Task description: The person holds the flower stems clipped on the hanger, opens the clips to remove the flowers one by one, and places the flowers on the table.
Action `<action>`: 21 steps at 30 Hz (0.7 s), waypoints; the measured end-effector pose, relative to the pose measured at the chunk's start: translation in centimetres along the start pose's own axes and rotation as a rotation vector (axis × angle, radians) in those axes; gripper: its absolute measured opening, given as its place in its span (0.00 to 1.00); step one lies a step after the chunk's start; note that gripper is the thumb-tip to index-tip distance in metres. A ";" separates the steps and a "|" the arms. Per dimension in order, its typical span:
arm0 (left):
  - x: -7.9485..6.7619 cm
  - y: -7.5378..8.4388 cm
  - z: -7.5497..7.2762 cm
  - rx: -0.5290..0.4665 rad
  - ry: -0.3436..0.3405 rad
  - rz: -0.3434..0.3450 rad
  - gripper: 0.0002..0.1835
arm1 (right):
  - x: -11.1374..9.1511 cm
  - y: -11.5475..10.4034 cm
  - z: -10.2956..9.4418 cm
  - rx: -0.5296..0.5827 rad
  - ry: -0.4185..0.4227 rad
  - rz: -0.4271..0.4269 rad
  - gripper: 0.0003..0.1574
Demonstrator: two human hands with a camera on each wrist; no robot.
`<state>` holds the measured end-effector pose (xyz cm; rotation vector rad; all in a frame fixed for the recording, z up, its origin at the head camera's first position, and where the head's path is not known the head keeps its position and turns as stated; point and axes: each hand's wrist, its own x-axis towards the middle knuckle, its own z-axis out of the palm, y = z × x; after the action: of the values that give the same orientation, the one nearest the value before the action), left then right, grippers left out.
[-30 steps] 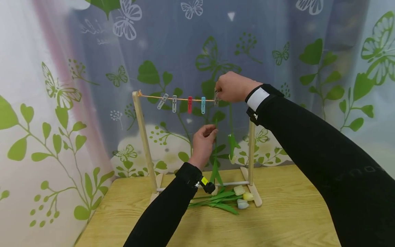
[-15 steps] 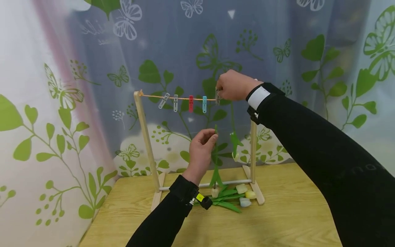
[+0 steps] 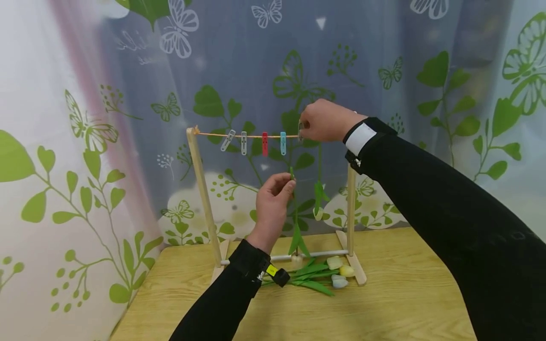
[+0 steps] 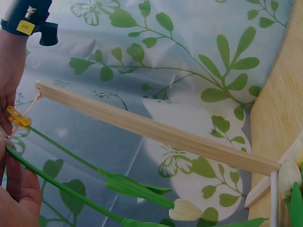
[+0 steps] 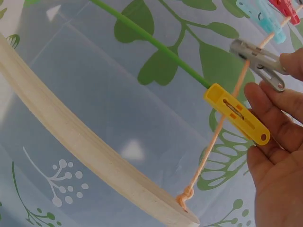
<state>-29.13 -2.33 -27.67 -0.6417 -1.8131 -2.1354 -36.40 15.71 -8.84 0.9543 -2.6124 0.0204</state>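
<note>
My left hand (image 3: 273,203) pinches the green stem of a tulip (image 3: 297,232), which hangs bloom down below the cord. Up on the orange cord (image 3: 251,136), my right hand (image 3: 327,121) pinches the handles of a grey clothespin (image 5: 258,59). Beside it, a yellow clothespin (image 5: 236,113) clips another stem to the cord, close to my right fingers. That second tulip (image 3: 319,196) also hangs upside down, its pale bloom (image 4: 184,210) showing in the left wrist view. The held stem's top end stands below and slightly left of the grey clothespin.
Two grey clothespins, a red clothespin (image 3: 265,143) and a blue clothespin (image 3: 283,143) sit along the cord to the left. Wooden posts (image 3: 200,189) of the frame carry it. Several tulips (image 3: 315,274) lie on the wooden table (image 3: 384,293). A patterned curtain (image 3: 239,61) hangs behind.
My left hand has dropped slightly and shifted left with the tulip, and its stem tip now leans left. The right hand stays at the grey clothespin.
</note>
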 end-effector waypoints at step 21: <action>1.7 -0.8 -1.4 -0.047 0.040 0.022 0.16 | -3.4 -3.4 2.6 0.019 0.084 -0.191 0.11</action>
<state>-31.22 -3.40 -27.63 -0.6222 -1.7314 -2.1669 -32.70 14.89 -12.75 1.1801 -2.4385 0.0366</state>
